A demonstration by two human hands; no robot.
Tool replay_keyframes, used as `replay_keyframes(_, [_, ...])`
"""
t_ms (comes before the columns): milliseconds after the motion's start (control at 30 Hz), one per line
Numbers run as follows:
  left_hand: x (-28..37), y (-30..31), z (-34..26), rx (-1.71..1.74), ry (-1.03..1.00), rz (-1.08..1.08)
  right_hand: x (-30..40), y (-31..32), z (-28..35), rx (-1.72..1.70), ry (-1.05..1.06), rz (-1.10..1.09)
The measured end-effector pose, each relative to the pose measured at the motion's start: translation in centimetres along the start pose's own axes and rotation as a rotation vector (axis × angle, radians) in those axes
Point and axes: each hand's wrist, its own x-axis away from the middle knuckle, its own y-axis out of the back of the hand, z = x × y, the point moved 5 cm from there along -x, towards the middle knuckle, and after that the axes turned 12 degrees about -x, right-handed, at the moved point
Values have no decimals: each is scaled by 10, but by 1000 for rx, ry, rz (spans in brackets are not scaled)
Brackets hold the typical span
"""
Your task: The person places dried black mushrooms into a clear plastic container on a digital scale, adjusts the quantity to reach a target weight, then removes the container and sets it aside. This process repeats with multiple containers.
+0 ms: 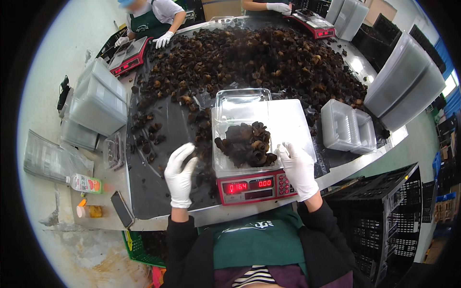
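My left hand (180,174), in a white glove, is raised left of the scale with fingers apart and nothing in it. My right hand (298,169), also gloved, has its fingertips at the right side of a clear plastic container (220,162); whether they grip its rim is unclear. Dark brown wood ear mushrooms (248,144) are heaped in that container. Its hinged clear lid (242,102) lies open towards the far side. Underneath is the pale platform (291,118) of a digital scale, whose red front panel (248,187) has lit digits.
A large mushroom pile (252,57) covers the table's far part, on black sheeting (162,194). Stacked containers stand left (99,100) and right (405,82), with empty trays (347,126) nearer. A phone (122,209) and drink bottle (84,183) lie left. Two co-workers stand opposite. Black crates (381,223) are at right.
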Motion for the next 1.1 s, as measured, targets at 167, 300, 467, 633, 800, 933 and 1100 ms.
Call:
replay_keyframes(167, [-9, -53, -62, -307, -459, 253, 1, -6, 2, -50, -41, 91])
replay_keyframes(300, [1, -57, -59, -220, -432, 254, 6, -4, 0, -40, -15, 89])
replay_keyframes(467, [-7, -46, -57, -153, -286, 104, 1, 1, 2, -123, -38, 20])
replay_keyframes(633, [-27, -74, -73, -393, -455, 228, 3, -3, 2, -133, 9, 8])
replay_keyframes(800, [-35, -94, -62, -243, -405, 385, 2, 5, 4, -155, 48, -16])
replay_keyframes(933, [-37, -90, -60, -151, -311, 281, 4, 6, 0, -171, 38, -47])
replay_keyframes(1100, [-34, -58, -66, -133, -293, 73, 5, 13, -3, -197, -31, -55])
